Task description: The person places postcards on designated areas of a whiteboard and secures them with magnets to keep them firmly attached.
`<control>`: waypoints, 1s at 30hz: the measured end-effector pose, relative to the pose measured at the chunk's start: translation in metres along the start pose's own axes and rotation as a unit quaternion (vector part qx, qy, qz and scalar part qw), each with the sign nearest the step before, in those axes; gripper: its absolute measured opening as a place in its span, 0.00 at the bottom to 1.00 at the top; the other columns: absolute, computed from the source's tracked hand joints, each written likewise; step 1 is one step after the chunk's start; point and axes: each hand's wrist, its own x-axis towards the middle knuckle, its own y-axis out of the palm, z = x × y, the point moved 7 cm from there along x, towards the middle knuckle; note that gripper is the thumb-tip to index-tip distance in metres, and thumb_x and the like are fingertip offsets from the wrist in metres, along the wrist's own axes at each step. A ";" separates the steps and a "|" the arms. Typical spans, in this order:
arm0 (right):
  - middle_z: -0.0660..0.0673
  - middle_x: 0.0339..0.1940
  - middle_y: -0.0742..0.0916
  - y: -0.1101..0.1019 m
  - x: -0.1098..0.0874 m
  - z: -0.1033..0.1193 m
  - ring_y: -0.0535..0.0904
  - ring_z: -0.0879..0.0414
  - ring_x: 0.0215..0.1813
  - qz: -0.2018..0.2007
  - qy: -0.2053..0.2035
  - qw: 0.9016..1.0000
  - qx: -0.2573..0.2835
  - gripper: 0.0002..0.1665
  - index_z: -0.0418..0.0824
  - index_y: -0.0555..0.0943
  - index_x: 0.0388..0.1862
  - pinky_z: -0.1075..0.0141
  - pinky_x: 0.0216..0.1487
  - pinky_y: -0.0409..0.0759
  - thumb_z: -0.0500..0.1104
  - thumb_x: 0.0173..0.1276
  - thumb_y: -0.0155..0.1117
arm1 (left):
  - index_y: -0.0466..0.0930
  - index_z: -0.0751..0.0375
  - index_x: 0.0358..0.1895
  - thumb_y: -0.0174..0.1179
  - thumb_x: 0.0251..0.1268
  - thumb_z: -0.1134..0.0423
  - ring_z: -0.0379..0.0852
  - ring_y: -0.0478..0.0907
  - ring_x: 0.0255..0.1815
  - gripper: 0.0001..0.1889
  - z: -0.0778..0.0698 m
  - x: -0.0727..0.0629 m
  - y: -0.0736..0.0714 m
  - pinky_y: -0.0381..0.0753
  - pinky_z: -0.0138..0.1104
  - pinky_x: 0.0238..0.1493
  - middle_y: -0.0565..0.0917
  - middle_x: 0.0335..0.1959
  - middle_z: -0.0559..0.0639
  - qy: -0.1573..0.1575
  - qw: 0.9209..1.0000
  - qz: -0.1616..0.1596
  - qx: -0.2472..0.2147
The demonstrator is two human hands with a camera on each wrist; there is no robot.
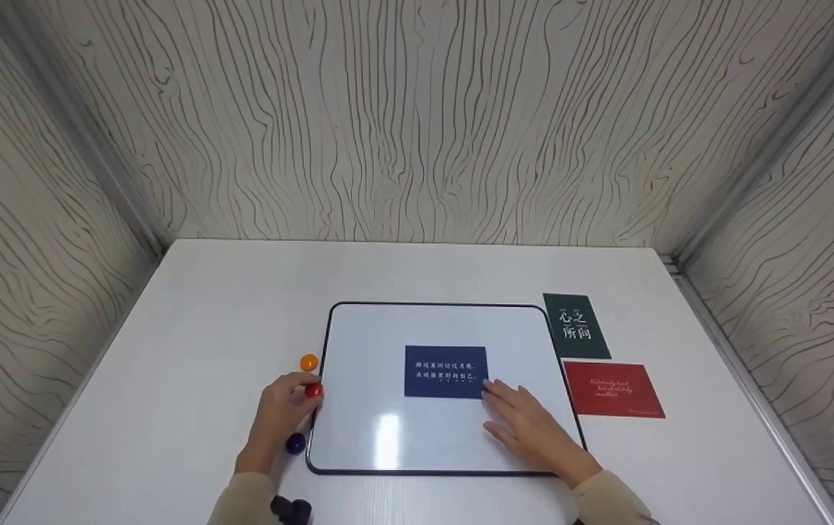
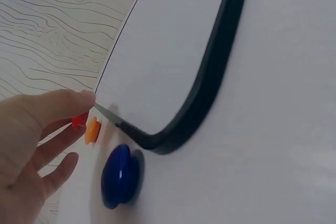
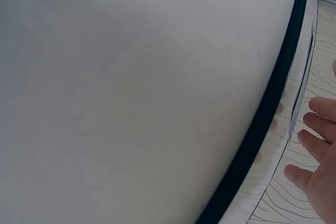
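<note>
My left hand (image 1: 284, 408) pinches a red round magnet (image 1: 313, 391) between thumb and fingers, at the left edge of a black-framed whiteboard (image 1: 359, 423). In the left wrist view the thumb partly covers this red magnet (image 2: 79, 120). An orange magnet (image 1: 308, 362) lies just beyond that hand, and a dark blue magnet (image 1: 295, 443) lies nearer, beside the wrist. On the whiteboard is a dark blue card (image 1: 446, 372) with white writing. My right hand (image 1: 530, 430) is over the board with fingers extended, fingertips at the card's right edge.
A dark green card (image 1: 577, 326) and a red card (image 1: 615, 390) lie to the right of the whiteboard, close to its frame. All stands on a white table (image 1: 227, 292), with wood-grain patterned walls (image 1: 402, 124) at the back and both sides.
</note>
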 end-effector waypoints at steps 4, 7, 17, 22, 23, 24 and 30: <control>0.45 0.75 0.69 0.002 0.005 0.003 0.63 0.46 0.77 0.016 -0.014 1.000 -0.016 0.31 0.41 0.68 0.70 0.47 0.76 0.59 0.56 0.74 0.48 | 0.83 0.62 0.46 0.66 0.55 0.72 0.56 0.81 0.53 0.14 -0.007 0.000 0.004 0.79 0.48 0.58 0.86 0.45 0.56 0.017 1.000 -0.001 0.000; 0.46 0.75 0.69 0.004 0.010 0.003 0.62 0.46 0.77 0.022 -0.023 0.999 -0.030 0.30 0.42 0.67 0.71 0.46 0.76 0.58 0.54 0.75 0.46 | 0.83 0.62 0.46 0.66 0.55 0.71 0.55 0.81 0.53 0.14 -0.014 0.001 0.008 0.79 0.48 0.58 0.86 0.46 0.57 0.027 1.000 0.006 0.004; 0.46 0.76 0.68 0.008 0.021 0.002 0.60 0.46 0.78 0.037 -0.015 0.999 -0.026 0.30 0.43 0.66 0.72 0.46 0.78 0.53 0.52 0.75 0.46 | 0.83 0.62 0.47 0.65 0.57 0.71 0.52 0.80 0.53 0.13 -0.032 0.014 0.022 0.78 0.48 0.61 0.86 0.46 0.54 0.036 0.999 0.037 -0.018; 0.45 0.75 0.70 0.009 0.023 0.004 0.62 0.46 0.77 0.023 -0.032 0.998 -0.044 0.28 0.43 0.68 0.70 0.46 0.77 0.56 0.52 0.75 0.47 | 0.83 0.62 0.47 0.66 0.57 0.70 0.52 0.80 0.53 0.14 -0.038 0.022 0.030 0.78 0.48 0.61 0.86 0.47 0.54 0.045 0.998 0.041 -0.007; 0.45 0.75 0.70 0.009 0.023 0.004 0.63 0.46 0.77 0.021 -0.034 0.998 -0.045 0.28 0.43 0.69 0.70 0.46 0.77 0.56 0.52 0.75 0.47 | 0.83 0.61 0.47 0.66 0.57 0.70 0.52 0.80 0.53 0.14 -0.039 0.023 0.031 0.78 0.48 0.61 0.86 0.47 0.54 0.046 0.998 0.043 -0.002; 0.45 0.75 0.70 0.010 0.023 0.005 0.63 0.46 0.77 0.020 -0.035 0.998 -0.048 0.28 0.44 0.69 0.69 0.46 0.77 0.56 0.52 0.75 0.47 | 0.83 0.61 0.48 0.66 0.57 0.70 0.52 0.80 0.53 0.14 -0.041 0.025 0.033 0.78 0.48 0.61 0.86 0.47 0.54 0.047 0.998 0.045 0.000; 0.48 0.76 0.68 0.014 0.024 0.003 0.61 0.47 0.78 0.046 -0.019 0.998 -0.032 0.28 0.47 0.68 0.70 0.47 0.78 0.53 0.54 0.76 0.46 | 0.83 0.58 0.49 0.65 0.59 0.68 0.52 0.79 0.56 0.14 -0.047 0.033 0.044 0.77 0.47 0.63 0.85 0.50 0.53 0.022 0.998 0.064 -0.009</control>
